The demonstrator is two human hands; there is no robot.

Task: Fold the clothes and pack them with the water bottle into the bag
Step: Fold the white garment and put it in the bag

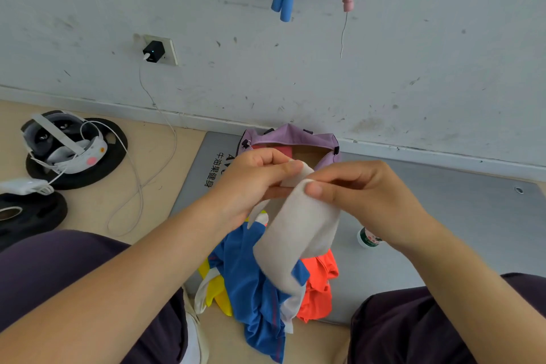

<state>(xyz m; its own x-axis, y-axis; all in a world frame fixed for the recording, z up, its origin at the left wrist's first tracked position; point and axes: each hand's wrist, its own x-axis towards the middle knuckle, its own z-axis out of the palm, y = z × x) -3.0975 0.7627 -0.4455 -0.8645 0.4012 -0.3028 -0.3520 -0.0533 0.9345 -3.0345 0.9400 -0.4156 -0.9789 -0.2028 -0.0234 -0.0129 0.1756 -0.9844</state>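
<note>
Above the grey mat (443,216), left hand (251,180) and right hand (363,189) both pinch a white sock (295,233) by its top edge; blue garment (254,284) and orange garment (319,289) heaped below; purple bag (289,139) open by the wall; water bottle (367,238) on mat right of the heap.

Both hands (304,186) pinch a white cloth (298,233) above the purple bag (291,136).

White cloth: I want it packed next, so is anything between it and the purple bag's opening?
Nothing visible. Both hands, left hand and right hand, pinch the white cloth just in front of the open purple bag.
</note>
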